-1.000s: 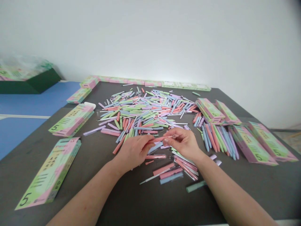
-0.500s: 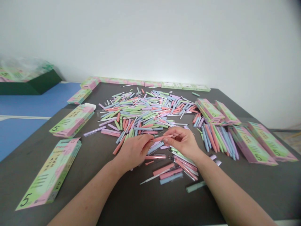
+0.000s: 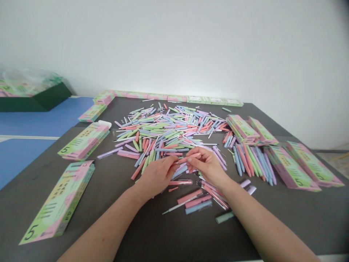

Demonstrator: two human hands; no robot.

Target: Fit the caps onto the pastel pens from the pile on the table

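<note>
Between my two hands is a coral pink pen (image 3: 192,157), held nearly level just above the table. My left hand (image 3: 159,175) pinches its left end, where fingers hide the tip. On the other end, my right hand (image 3: 209,166) is closed with thumb and fingers around the barrel. Below them lie a clear-capped pink pen (image 3: 181,182), a small pink piece (image 3: 173,189), a white refill (image 3: 177,207), a blue barrel (image 3: 198,206) and several pink pen parts. A green barrel (image 3: 225,217) rests partly under my right forearm.
A large heap of pastel pen parts (image 3: 169,125) covers the middle of the dark table (image 3: 152,233). Sorted pens (image 3: 255,162) lie right, beside printed boxes (image 3: 294,167). More boxes (image 3: 58,202) stand left and along the back. A green bin (image 3: 50,96) sits far left.
My right hand has shifted slightly left, and the pink pen barrel shows more clearly, angled upward to the right. Purple pens beyond my right hand have come into view. My left hand has barely moved.
</note>
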